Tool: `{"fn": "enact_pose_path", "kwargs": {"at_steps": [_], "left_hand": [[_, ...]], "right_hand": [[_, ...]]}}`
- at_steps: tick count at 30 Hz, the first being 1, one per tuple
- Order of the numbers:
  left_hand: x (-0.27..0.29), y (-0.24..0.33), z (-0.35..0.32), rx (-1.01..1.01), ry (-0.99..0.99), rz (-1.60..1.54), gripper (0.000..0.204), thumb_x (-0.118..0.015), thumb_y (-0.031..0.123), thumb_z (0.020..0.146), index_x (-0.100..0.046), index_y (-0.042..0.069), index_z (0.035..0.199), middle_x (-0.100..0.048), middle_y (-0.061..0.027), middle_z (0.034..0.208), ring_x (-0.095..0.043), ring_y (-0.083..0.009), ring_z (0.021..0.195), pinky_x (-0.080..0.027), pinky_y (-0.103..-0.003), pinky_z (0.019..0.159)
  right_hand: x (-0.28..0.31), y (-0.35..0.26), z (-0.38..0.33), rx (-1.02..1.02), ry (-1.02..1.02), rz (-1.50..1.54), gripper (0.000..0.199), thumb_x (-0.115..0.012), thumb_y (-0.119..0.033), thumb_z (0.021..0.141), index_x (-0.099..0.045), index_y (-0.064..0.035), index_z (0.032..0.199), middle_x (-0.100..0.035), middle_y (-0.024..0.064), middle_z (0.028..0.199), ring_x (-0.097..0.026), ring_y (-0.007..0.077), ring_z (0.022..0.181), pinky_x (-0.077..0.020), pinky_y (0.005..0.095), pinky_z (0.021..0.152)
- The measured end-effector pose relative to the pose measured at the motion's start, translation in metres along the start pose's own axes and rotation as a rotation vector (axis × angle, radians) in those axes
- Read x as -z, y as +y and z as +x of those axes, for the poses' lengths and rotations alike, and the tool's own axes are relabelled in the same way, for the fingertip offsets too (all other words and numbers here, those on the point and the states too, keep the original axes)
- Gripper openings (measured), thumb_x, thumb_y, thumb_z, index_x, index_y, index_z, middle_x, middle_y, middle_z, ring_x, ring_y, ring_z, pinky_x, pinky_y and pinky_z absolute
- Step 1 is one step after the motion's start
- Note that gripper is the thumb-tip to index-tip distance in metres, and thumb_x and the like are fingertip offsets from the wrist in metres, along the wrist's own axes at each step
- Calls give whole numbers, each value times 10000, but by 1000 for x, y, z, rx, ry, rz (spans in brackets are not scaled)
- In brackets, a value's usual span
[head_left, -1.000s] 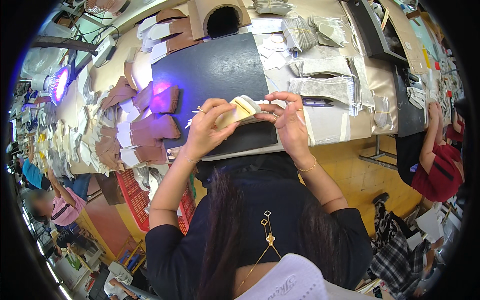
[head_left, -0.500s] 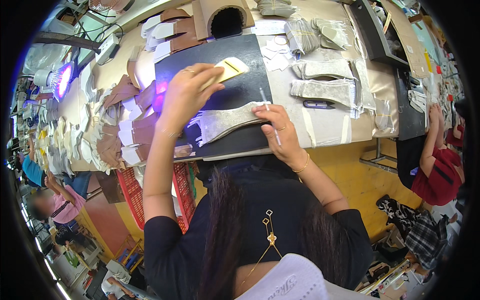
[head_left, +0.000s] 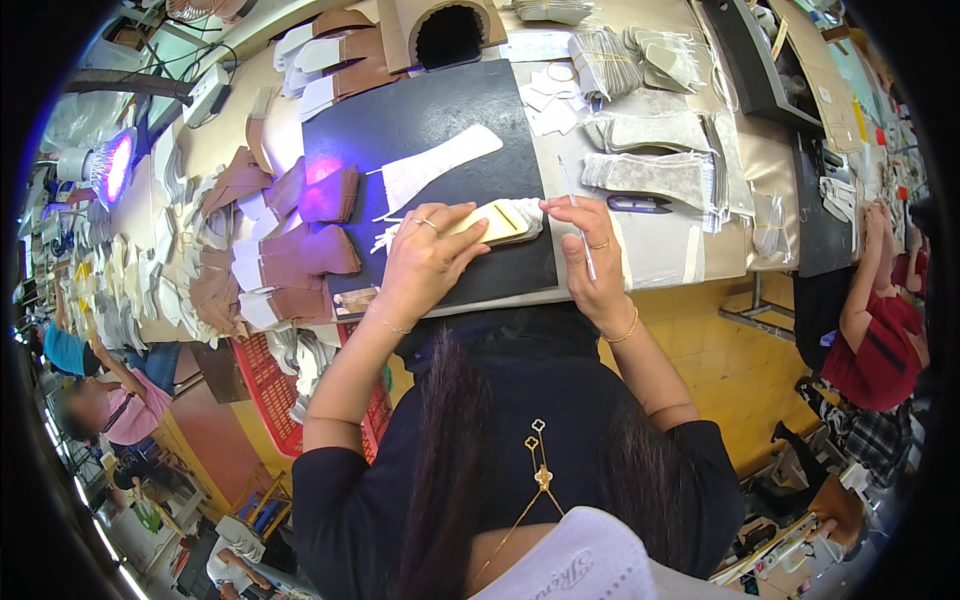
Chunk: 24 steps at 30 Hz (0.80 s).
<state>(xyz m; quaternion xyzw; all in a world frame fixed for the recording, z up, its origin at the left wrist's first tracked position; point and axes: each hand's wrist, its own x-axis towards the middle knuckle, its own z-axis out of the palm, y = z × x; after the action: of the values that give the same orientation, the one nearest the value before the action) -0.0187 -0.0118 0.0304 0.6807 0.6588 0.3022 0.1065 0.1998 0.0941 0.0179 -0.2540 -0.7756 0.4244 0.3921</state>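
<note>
My left hand (head_left: 425,262) is closed on a flat yellow template (head_left: 507,218) with a dark slot in it. The template lies over the stack of pale, strip-shaped cut pieces (head_left: 532,222) near the front of the black mat (head_left: 425,112). My right hand (head_left: 600,275) grips a slim white pen (head_left: 566,178), its thin tip pointing away from me. The right fingertips are at the stack's right end; whether they pinch it I cannot tell. Farther back on the mat, one white cut piece (head_left: 440,172) lies flat by itself.
Brown and white pieces (head_left: 290,255) lie left of the mat, near a lit purple lamp (head_left: 115,168). Grey stacks (head_left: 645,172) and dark thread snips (head_left: 638,204) lie to the right. A red basket (head_left: 268,385) stands below the table edge. Another person (head_left: 875,345) sits far right.
My left hand has brought the yellow template back toward me and right, onto the stack. A single white piece now shows where that hand was. My right hand has shifted slightly right, still holding the pen.
</note>
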Motion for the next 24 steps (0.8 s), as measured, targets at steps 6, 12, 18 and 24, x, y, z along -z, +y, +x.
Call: {"fn": "enact_pose_path", "kwargs": {"at_steps": [6,12,18,24], "left_hand": [[-4,4,0,-17,21,65,309,-840,201,761,-786,119,1054,-715,-57,1149,-636,-276,1009,-505,-400,886],[-5,6,0,-50,28,123,287,-823,215,782,-769,114,1045,-714,-55,1153,-627,-259,1019,-484,-390,889],[-4,7,1,-59,22,127,257,-795,221,809,-771,113,1041,-703,-66,1160,-626,-254,1022,-475,-394,892],[-5,6,1,-86,30,142,238,-784,212,823,-771,111,1039,-701,-59,1158,-623,-246,1020,-470,-392,884]], "right_hand": [[1,-2,-1,-15,20,10,285,-537,-271,1060,-621,-45,1211,-640,168,1187,-615,326,1087,-477,400,952],[2,-6,2,4,7,-63,249,-585,-262,1033,-673,-59,1147,-684,138,1105,-636,315,1040,-477,415,944],[-5,-11,13,157,-135,-194,167,-623,-178,997,-723,-47,1022,-723,90,995,-682,268,981,-483,435,966],[-10,-11,24,202,-142,-261,100,-714,-150,907,-713,-72,970,-706,82,947,-679,247,945,-484,432,932]]}}
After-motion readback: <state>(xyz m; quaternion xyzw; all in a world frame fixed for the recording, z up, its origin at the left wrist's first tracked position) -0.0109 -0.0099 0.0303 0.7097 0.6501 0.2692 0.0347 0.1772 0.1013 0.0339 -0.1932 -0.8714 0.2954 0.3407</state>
